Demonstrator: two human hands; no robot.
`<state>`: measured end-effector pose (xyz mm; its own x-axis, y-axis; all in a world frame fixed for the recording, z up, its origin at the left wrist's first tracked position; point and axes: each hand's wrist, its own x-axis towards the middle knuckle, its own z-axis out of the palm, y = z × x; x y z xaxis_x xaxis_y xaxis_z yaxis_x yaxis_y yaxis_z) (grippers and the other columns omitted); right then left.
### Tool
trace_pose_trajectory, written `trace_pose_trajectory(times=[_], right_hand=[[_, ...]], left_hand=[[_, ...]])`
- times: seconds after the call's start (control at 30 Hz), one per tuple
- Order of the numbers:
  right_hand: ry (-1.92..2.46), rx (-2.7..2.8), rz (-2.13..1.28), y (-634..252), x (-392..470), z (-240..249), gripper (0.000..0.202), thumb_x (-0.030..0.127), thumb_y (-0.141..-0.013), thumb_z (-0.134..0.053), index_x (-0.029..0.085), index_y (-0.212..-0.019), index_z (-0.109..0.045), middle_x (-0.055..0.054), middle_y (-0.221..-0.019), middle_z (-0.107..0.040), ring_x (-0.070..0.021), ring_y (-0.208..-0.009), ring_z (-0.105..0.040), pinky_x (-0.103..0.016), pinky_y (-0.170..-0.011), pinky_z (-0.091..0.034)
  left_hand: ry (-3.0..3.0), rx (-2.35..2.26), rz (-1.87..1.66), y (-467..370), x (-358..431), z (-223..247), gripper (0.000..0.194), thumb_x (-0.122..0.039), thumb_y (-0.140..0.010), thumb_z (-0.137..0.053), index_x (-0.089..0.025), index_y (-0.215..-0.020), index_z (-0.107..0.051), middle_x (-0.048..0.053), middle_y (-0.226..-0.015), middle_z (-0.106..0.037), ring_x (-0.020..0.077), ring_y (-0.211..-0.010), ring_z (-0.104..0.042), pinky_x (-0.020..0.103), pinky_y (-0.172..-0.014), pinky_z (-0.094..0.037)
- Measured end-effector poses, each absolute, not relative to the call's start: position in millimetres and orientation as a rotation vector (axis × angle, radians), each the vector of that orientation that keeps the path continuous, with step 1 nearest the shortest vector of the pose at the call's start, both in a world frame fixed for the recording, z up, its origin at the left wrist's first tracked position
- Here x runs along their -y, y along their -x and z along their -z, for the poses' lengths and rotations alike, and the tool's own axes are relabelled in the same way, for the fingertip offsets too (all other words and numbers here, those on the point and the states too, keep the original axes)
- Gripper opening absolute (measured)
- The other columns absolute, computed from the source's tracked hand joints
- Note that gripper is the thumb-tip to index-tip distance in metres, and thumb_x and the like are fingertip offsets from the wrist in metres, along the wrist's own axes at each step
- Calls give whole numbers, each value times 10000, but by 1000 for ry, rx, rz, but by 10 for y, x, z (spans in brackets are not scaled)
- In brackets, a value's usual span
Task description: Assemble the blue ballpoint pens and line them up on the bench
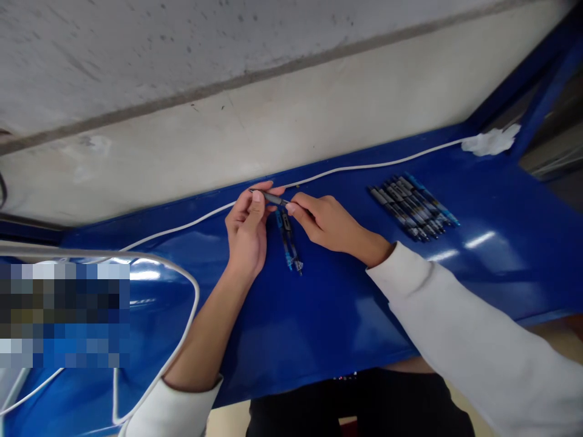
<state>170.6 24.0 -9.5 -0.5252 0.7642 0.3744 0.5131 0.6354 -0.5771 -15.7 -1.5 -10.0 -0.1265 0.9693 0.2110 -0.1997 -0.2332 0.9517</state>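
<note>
we have the black-and-grey pen (pixel 274 199) clamped in our left hand (pixel 248 229) above the worktop (pixel 337 303), its long axis running rightward and slightly toward us into our right hand's (pixel 325 223) pinch.

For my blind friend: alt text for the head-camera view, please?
A person's left grip and right grip hold a gray pen over a blue table. Two pens lie nearby; a row of pens lies to the right.
</note>
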Motion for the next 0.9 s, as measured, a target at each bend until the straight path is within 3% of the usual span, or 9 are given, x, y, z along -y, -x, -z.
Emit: trace_pose_trajectory(times=[0.47,0.7,0.8,0.9], right_hand=[[1028,2260,-467,-1705,-210,95,335,420,-1180,-405,202,-1122,-652,-43,-831,-727,-210,-687,-639,-312,-661,-313],[969,2206,-467,-1703,-216,95,315,442,-1174,-436,213,-1136,-649,-52,-923,-748,-206,-760,-659,-309,-709,-363],[964,2164,-518,-1710,-217,59,313,442,-1172,-438,213,-1101,-640,-42,-907,-733,-187,-722,-626,-301,-695,-358],[974,2160,-540,-1719,-215,33,328,448,-1173,-425,213,-1098,-641,-32,-871,-710,-179,-702,-604,-293,-684,-345]], left_hand=[[-1040,-1071,-1628,128,-17,124,264,-492,-964,-804,-230,-977,-833,66,-1053,-827,211,-998,-766,363,-902,-586],[-1045,-1098,-1671,148,-47,164,355,-513,-933,-833,-229,-757,-714,4,-804,-734,145,-786,-682,314,-827,-579],[-1054,-1038,-1624,157,-30,140,302,-509,-956,-810,-234,-851,-741,24,-905,-762,160,-872,-710,313,-847,-574],[-1082,-982,-1561,158,-3,105,281,-507,-993,-763,-246,-1094,-785,78,-1170,-794,218,-1086,-737,335,-898,-568]])
